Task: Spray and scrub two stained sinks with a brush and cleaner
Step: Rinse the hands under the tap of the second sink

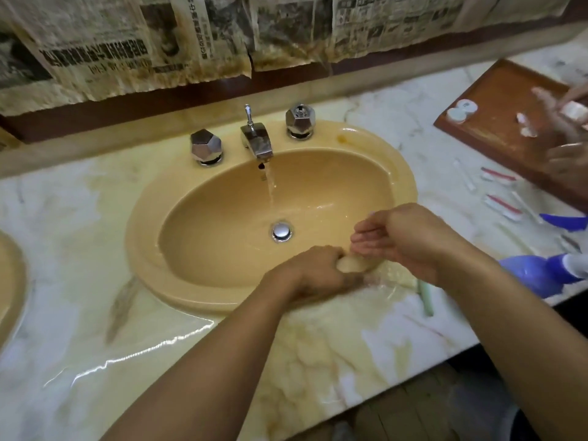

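left hand (315, 275) grip, pale bar (353, 265) jutting rightward

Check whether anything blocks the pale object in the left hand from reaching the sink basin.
Nothing visible does. The left hand grips the pale object at the front rim of the sink; the basin beyond holds only running water near the drain. The right hand hovers beside it.

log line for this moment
tap running | left hand grips pale bar at sink rim | right hand open beside it | spray bottle on counter
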Demonstrator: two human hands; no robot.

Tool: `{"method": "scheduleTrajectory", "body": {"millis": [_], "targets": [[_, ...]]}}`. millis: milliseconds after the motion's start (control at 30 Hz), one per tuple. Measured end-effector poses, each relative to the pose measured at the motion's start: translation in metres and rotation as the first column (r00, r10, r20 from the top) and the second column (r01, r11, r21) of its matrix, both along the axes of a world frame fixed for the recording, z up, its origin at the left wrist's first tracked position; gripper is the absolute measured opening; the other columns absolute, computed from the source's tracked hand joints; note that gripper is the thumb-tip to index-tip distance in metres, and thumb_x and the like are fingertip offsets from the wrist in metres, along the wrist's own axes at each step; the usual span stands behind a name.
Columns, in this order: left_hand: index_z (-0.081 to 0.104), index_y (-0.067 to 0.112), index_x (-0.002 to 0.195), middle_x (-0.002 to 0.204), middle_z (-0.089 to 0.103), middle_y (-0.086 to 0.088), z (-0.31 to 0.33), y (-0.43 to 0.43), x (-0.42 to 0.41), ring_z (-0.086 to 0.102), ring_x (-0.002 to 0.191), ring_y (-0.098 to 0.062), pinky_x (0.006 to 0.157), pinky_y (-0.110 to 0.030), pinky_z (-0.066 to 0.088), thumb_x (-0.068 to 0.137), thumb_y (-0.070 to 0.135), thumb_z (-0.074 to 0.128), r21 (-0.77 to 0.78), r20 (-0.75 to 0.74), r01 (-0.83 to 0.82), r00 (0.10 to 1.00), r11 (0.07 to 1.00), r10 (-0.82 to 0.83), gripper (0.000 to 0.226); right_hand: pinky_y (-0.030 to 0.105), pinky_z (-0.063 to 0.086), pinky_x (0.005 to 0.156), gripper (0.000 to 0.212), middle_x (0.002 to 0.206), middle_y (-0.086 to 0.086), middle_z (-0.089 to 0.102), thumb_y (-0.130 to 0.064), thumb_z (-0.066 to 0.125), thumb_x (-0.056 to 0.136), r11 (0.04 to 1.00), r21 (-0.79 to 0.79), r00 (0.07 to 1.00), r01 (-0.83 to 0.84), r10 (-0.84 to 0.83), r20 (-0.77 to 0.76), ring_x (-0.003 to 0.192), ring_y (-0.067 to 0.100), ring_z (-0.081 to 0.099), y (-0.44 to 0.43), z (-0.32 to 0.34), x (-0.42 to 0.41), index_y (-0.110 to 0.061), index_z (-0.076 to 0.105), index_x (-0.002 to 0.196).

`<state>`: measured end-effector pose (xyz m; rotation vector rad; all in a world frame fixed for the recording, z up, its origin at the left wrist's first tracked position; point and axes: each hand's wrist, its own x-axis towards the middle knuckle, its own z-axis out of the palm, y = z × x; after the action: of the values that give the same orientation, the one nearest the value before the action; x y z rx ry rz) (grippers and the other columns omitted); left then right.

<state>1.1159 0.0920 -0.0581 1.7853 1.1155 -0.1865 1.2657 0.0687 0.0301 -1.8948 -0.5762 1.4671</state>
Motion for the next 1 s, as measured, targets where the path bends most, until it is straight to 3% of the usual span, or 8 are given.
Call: {"method": "scheduleTrajectory", "body": {"millis": [100, 200, 267, 367, 433, 667, 900, 1000], "targets": [[0.074, 0.009, 0.112, 0.112, 0.074, -0.001, -0.014, 0.024, -0.023, 0.072, 0.099, -0.018, 0.091, -0.038, 0.056, 0.1, 0.04, 0.063, -0.225, 0.242, -0.35, 0.884, 0.909, 0.4, 0.035, 0.044, 0.051, 0.104, 0.023, 0.105, 0.02, 0.075, -0.015, 0.057, 0.093, 0.985, 0.159, 0.927, -0.063, -0.001, 0.374, 0.104, 0.028, 0.069, -0.024, -0.023, 0.003, -0.006, 0.077, 0.101], [0.071, 0.005, 0.102, 0.105, 0.075, -0.013, -0.023, 0.058, -0.041, 0.074, 0.093, -0.029, 0.081, -0.035, 0.059, 0.104, 0.008, 0.053, -0.402, 0.329, -0.723, 0.459, 0.563, 0.825, 0.019, 0.03, 0.041, 0.1, 0.035, 0.127, 0.013, 0.066, -0.012, 0.057, 0.097, 0.969, 0.226, 0.758, -0.097, -0.075, 0.647, 0.121, 0.03, 0.06, -0.052, -0.045, -0.008, -0.007, 0.066, 0.13], [0.064, 0.003, 0.101, 0.102, 0.068, -0.016, -0.019, 0.081, -0.049, 0.07, 0.088, -0.026, 0.076, -0.032, 0.058, 0.107, 0.008, 0.046, -0.587, 0.282, -0.741, 0.19, 0.326, 0.94, 0.02, 0.029, 0.035, 0.106, 0.048, 0.14, 0.019, 0.052, -0.01, 0.061, 0.096, 0.952, 0.3, 0.722, -0.059, -0.167, 0.671, 0.13, 0.033, 0.05, -0.066, -0.058, -0.025, 0.001, 0.052, 0.141], [0.063, -0.002, 0.107, 0.109, 0.066, -0.019, -0.007, 0.11, -0.053, 0.068, 0.099, -0.03, 0.077, -0.037, 0.058, 0.11, 0.018, 0.04, -0.796, 0.12, -0.597, 0.0, 0.096, 0.993, 0.031, 0.011, 0.016, 0.111, 0.079, 0.162, 0.015, 0.025, -0.017, 0.068, 0.095, 0.952, 0.306, 0.802, 0.02, -0.198, 0.563, 0.149, 0.025, 0.024, -0.07, -0.077, -0.046, 0.001, 0.022, 0.158], [0.065, -0.004, 0.108, 0.107, 0.067, -0.019, 0.0, 0.125, -0.052, 0.068, 0.098, -0.03, 0.075, -0.037, 0.058, 0.11, 0.018, 0.04, -0.84, 0.067, -0.542, -0.049, 0.03, 0.997, 0.033, 0.012, 0.01, 0.113, 0.09, 0.167, 0.008, 0.015, -0.027, 0.067, 0.097, 0.936, 0.324, 0.832, 0.136, -0.286, 0.476, 0.153, 0.018, 0.015, -0.058, -0.087, -0.051, -0.004, 0.009, 0.161], [0.071, -0.003, 0.084, 0.077, 0.067, -0.015, 0.008, 0.155, -0.045, 0.065, 0.074, -0.021, 0.055, -0.031, 0.061, 0.108, 0.017, 0.044, -0.894, 0.022, -0.448, -0.061, -0.008, 0.998, 0.041, 0.044, 0.025, 0.124, 0.084, 0.167, 0.007, 0.021, -0.027, 0.066, 0.096, 0.792, 0.467, 0.682, 0.393, -0.592, 0.43, 0.154, 0.022, 0.019, -0.02, -0.115, -0.061, -0.007, 0.018, 0.161], [0.067, -0.003, 0.085, 0.079, 0.068, -0.012, 0.011, 0.15, -0.048, 0.068, 0.071, -0.021, 0.061, -0.032, 0.062, 0.107, 0.014, 0.048, -0.953, -0.028, -0.299, -0.096, -0.056, 0.995, 0.034, 0.043, 0.022, 0.125, 0.089, 0.168, 0.013, 0.011, -0.017, 0.066, 0.095, 0.836, 0.452, 0.682, 0.31, -0.527, 0.507, 0.156, 0.026, 0.014, -0.017, -0.121, -0.064, 0.001, 0.01, 0.161], [0.063, -0.005, 0.097, 0.087, 0.067, -0.017, 0.021, 0.133, -0.038, 0.069, 0.078, -0.024, 0.065, -0.036, 0.064, 0.108, 0.009, 0.04, -0.955, -0.024, -0.296, 0.016, -0.018, 1.0, 0.029, 0.037, 0.012, 0.128, 0.098, 0.169, 0.017, -0.005, -0.02, 0.065, 0.091, 0.938, 0.303, 0.686, 0.167, -0.331, 0.647, 0.157, 0.03, 0.002, -0.012, -0.122, -0.062, 0.004, -0.002, 0.159]]}}
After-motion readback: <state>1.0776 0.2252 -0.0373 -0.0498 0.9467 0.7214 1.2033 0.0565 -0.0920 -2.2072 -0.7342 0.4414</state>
